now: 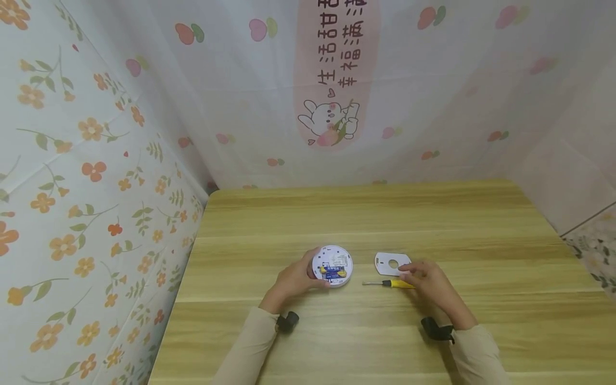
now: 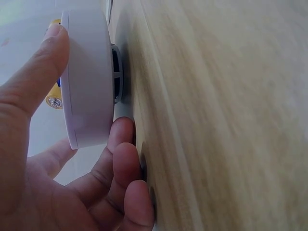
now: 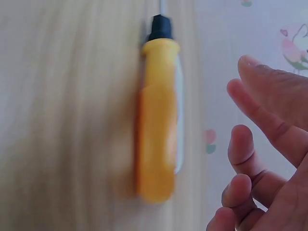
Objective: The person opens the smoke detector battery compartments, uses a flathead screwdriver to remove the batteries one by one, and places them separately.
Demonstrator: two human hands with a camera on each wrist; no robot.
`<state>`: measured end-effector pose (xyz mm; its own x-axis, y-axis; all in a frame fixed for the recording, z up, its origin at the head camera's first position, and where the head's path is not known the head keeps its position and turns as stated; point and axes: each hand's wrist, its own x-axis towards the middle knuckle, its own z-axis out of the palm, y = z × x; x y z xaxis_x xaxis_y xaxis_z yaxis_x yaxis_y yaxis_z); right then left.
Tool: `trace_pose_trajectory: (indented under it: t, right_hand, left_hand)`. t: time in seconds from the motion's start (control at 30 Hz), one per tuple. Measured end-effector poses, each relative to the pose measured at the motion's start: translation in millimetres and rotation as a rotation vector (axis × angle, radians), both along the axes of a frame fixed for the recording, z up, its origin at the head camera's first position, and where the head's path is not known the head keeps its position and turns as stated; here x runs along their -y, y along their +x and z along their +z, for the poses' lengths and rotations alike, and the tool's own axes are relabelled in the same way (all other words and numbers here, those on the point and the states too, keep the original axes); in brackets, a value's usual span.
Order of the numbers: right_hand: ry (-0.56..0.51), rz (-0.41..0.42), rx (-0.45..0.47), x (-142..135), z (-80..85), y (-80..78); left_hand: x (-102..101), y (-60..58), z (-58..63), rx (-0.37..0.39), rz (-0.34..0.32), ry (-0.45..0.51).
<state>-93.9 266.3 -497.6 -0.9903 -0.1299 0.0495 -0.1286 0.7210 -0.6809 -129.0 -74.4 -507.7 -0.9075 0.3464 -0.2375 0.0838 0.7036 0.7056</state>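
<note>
One screwdriver (image 1: 392,284) | just beside white plate (image 1: 386,264) | floral curtain (image 1: 96,224) left

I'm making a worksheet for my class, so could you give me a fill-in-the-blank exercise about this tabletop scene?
1. The round device gripped by the left hand is mainly ____ in color.
2. The screwdriver has a ____ handle.
3. In the head view, the flat plate lies on the device's ____ side.

Missing words: white; yellow; right.

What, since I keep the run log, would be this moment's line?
left hand: grips white smoke detector, batteries showing | right hand: empty, near mounting plate and yellow-handled screwdriver
</note>
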Motion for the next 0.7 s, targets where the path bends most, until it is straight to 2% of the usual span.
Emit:
trace_pose_trajectory:
  t: [0.23, 0.43, 0.7]
  right_hand:
    - [-0.023, -0.013, 0.003, 11.4, 13.7, -4.3]
    - [-0.056, 0.026, -0.033, 26.6, 14.8, -7.5]
    - [-0.104, 0.076, -0.025, 48.0, 14.4, -12.2]
  left_hand:
    - [0.4, 0.9, 1.2, -0.007, -0.007, 0.025]
    - [0.9, -0.4, -1.3, -0.009, -0.009, 0.026]
    - [1.0, 0.1, -1.8, -0.003, -0.004, 0.021]
